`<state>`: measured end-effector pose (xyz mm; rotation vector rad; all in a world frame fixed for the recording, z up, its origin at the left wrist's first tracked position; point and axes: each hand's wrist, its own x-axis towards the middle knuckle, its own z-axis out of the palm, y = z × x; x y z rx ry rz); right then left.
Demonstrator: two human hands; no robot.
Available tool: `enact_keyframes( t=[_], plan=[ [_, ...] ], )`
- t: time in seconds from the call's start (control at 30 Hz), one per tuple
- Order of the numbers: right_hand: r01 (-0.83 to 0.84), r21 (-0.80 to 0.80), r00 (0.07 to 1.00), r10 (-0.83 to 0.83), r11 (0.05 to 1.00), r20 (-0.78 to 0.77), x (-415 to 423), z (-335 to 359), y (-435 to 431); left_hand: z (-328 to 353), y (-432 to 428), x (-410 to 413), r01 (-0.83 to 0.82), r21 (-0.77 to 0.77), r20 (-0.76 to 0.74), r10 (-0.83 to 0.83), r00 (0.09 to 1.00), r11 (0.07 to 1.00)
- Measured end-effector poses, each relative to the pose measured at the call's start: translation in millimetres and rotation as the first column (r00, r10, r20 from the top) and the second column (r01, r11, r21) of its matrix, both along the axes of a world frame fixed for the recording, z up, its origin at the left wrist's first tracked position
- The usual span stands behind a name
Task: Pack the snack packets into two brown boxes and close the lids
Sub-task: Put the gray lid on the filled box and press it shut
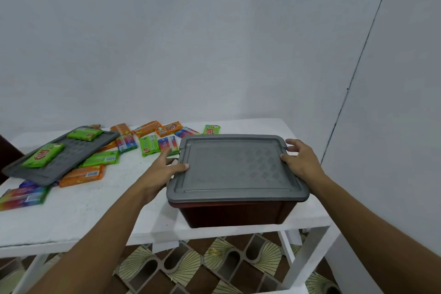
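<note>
A brown box (235, 213) stands at the table's front right with its grey lid (235, 167) lying flat on top. My left hand (164, 167) grips the lid's left edge, thumb on top. My right hand (299, 157) holds the lid's far right corner. A second grey lid (71, 154) lies tilted at the left with two green snack packets (44, 154) on it. Several orange, green and rainbow-coloured packets (82, 175) are scattered on the table around and behind it. A second brown box is not in view.
The white table (100, 207) ends close in front of the box, with patterned floor tiles (191, 262) below. White walls stand behind and to the right. A dark object shows at the far left edge.
</note>
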<state>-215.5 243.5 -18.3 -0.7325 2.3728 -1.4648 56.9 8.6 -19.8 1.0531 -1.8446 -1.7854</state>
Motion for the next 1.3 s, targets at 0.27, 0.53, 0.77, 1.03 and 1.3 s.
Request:
enact_keyframes(
  t=[0.27,0.53,0.77,1.03,1.3],
  plan=[
    [-0.001,0.024,0.954,-0.006,1.0,0.301,1.7,-2.6,10.0,11.9,-1.8,-11.8,-0.016,0.102,0.066,0.009,0.998,0.995],
    [-0.053,0.013,0.909,0.042,0.999,0.414,2.2,-3.2,10.9,0.7,10.3,-9.5,-0.036,0.054,-0.056,0.039,0.998,0.998],
    [-0.011,0.077,0.954,-0.013,0.997,0.3,-14.7,3.5,-15.9,8.6,-4.7,-34.6,-0.073,-0.062,-0.031,0.072,0.997,0.995],
    [0.119,0.381,0.965,-0.016,0.917,-0.263,-16.9,10.3,-35.4,18.7,-7.6,-60.2,-0.035,-0.425,0.239,0.149,0.96,0.904],
    [0.077,0.472,0.805,0.225,0.878,-0.549,-11.4,6.4,-27.8,15.9,5.5,-58.6,0.042,-0.603,0.324,0.197,0.925,0.796]
  ],
)
